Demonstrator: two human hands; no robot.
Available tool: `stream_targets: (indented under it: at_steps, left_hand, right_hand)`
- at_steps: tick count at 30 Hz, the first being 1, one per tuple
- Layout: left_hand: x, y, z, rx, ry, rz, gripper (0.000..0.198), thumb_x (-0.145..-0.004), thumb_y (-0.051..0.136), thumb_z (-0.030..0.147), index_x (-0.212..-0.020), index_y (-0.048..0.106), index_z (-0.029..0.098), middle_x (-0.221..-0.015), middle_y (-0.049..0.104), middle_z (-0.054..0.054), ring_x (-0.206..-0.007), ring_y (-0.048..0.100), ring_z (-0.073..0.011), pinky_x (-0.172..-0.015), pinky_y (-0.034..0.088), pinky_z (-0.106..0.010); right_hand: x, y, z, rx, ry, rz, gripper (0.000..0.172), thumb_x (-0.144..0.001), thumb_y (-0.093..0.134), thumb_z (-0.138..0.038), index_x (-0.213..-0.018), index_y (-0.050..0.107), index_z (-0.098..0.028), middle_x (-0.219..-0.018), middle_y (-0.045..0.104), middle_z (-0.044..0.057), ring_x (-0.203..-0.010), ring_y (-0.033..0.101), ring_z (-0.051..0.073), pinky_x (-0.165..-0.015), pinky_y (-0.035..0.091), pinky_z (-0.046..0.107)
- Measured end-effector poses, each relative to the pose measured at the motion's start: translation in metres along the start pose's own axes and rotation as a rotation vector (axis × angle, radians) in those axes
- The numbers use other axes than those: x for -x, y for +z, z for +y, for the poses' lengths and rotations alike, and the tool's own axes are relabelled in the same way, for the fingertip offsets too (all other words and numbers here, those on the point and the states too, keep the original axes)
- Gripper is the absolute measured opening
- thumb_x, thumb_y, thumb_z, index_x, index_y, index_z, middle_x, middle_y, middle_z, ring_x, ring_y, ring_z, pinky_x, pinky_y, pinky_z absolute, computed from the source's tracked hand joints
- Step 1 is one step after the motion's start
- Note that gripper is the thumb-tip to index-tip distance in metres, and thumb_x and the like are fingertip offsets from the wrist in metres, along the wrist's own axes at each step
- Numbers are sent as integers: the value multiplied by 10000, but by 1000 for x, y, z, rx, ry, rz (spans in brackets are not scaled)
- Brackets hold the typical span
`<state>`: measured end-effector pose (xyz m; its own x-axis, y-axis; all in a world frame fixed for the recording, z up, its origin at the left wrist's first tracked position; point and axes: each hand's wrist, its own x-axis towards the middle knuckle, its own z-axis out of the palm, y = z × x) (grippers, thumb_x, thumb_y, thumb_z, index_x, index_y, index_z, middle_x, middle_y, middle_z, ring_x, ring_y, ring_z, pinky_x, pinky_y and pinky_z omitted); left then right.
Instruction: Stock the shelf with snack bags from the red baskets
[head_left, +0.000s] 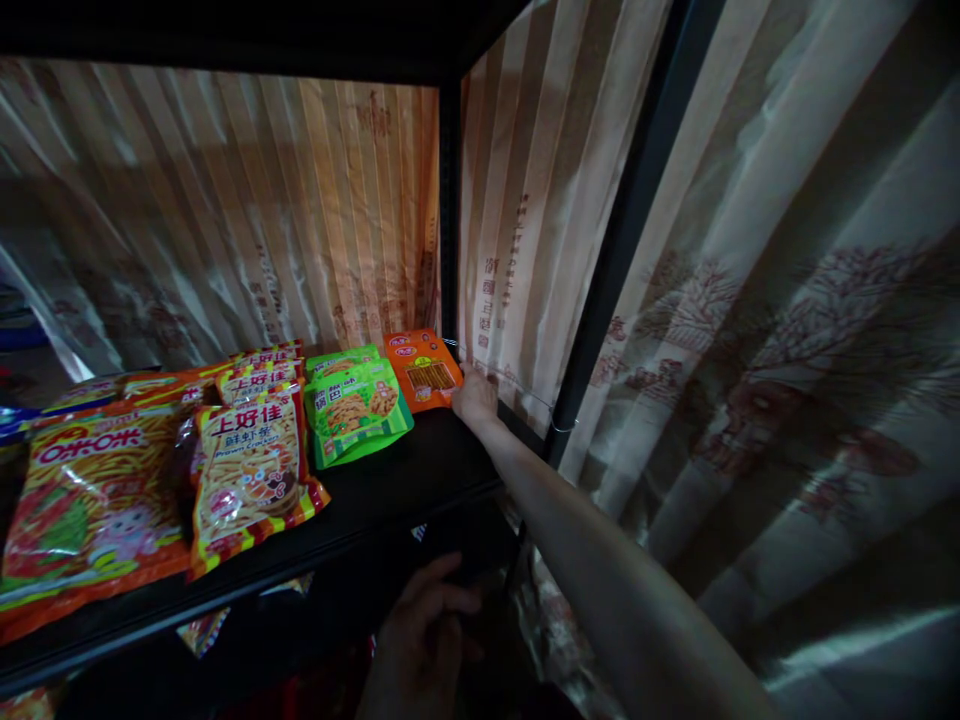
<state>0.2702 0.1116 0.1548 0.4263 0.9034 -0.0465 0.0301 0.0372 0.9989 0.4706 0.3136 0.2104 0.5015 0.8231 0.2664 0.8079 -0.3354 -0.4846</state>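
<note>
My right hand [475, 394] reaches to the back right of a black shelf [420, 462], its fingers closed at the right edge of an orange snack packet [424, 372]. Just left of that packet, a green packet [356, 410] leans with another green one behind it. My left hand [431, 620] hangs in shadow below the shelf's front edge, fingers loosely apart, with nothing seen in it. Nearer the front stands a prawn cracker bag [251, 480].
A large noodle snack bag [97, 500] fills the shelf's left part, with more bags behind. Black posts [626, 225] stand at the right. Pleated printed curtains [337, 200] hang behind and beside the shelf. Packet corners show on a lower level.
</note>
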Motion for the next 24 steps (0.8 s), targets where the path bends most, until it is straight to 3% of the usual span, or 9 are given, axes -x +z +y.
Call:
stream_targets:
  at_steps: [3,11,17,24]
  left_hand:
    - [1,2,2,5,-4,16,365,-782,558,523,-803,710,193,-1320,508,-125,-943,639,-209,-626,557,-233]
    - [4,-1,3,-19,12,-25,370,-800,533,513,-833,703,187,-1303,520,-130,-833,657,-165,-611,545,-227]
    - [5,-6,-3,-73,21,-60,294,-803,545,445,-839,711,206,-1308,523,-128,-909,652,-210,-626,546,-245]
    - [7,-11,-7,-142,55,-69,276,-810,530,402,-842,727,212,-1277,555,-130,-879,657,-192,-633,543,-228]
  right_hand:
    - [2,-1,0,-16,-10,3,419,-829,497,-173,-1247,492,-210,-1139,620,105,-1066,583,217,-903,435,310]
    - [0,-3,-1,-13,26,-10,381,-820,496,-160,-1190,551,-230,-1130,636,83,-1100,566,208,-902,429,309]
    - [-4,-1,-3,36,71,-22,374,-808,565,-236,-1180,551,-205,-1141,624,111,-1116,553,234,-900,424,332]
    - [-5,0,-9,65,95,-20,416,-776,624,-338,-1139,550,-149,-1118,615,154,-1097,558,255,-936,393,374]
